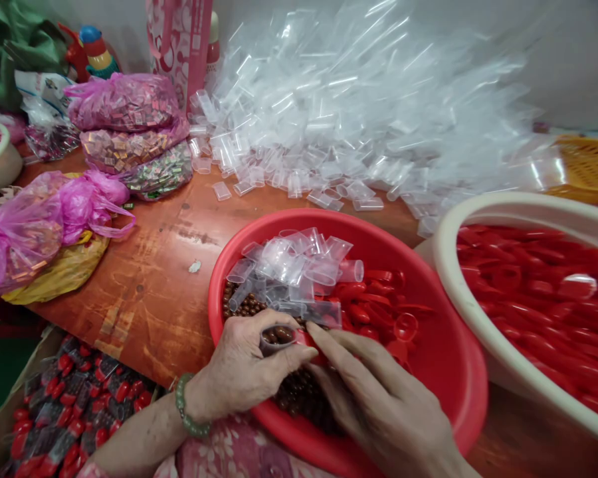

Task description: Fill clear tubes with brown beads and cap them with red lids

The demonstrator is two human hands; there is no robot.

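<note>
My left hand (252,365), with a green bead bracelet (185,406) at the wrist, is closed around a clear plastic tube (274,344). Brown round candies (279,333) show inside its open end. My right hand (379,392) meets it, fingers pinched on a red plastic cap (306,337) close beside the tube; most of the cap is hidden. Both hands are over a red basin (461,372). In the basin lie loose brown candies (246,305), a heap of clear empty tubes (299,262) and red plastic caps (371,305).
Behind the basin spreads a large pile of clear tubes (339,126). At right stands a white tub (446,265) of red caps (533,299). Pink bags (129,106) of small packets sit at left on the wooden table (174,265). A box of red-capped filled tubes (74,405) is lower left.
</note>
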